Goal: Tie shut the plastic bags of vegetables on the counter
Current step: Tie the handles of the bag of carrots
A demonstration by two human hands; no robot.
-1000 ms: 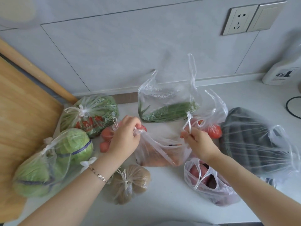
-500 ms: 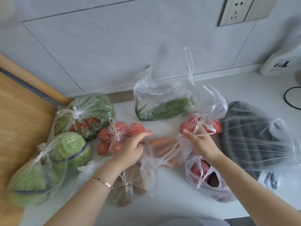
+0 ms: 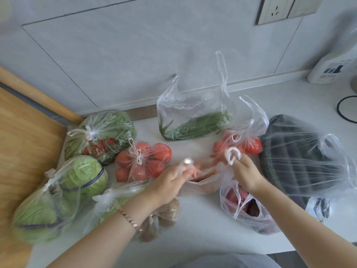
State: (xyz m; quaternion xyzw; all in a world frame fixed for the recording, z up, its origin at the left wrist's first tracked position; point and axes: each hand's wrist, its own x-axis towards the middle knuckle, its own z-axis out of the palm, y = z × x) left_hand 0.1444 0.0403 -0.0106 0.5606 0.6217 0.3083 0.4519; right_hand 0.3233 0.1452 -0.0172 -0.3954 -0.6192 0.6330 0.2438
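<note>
Mid-counter, left hand (image 3: 168, 180) and right hand (image 3: 246, 174) are each pinching a handle of the clear plastic carrot bag (image 3: 202, 184). Crossing them low is looking wisest.

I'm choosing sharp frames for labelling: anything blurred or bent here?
Head view: the left hand and right hand, pinching handles of the clear plastic bag of orange vegetables, are motion-blurred; head view: the knotted clear bag of red tomatoes looks sharper; head view: the wide lens slightly curves the white counter.
</note>
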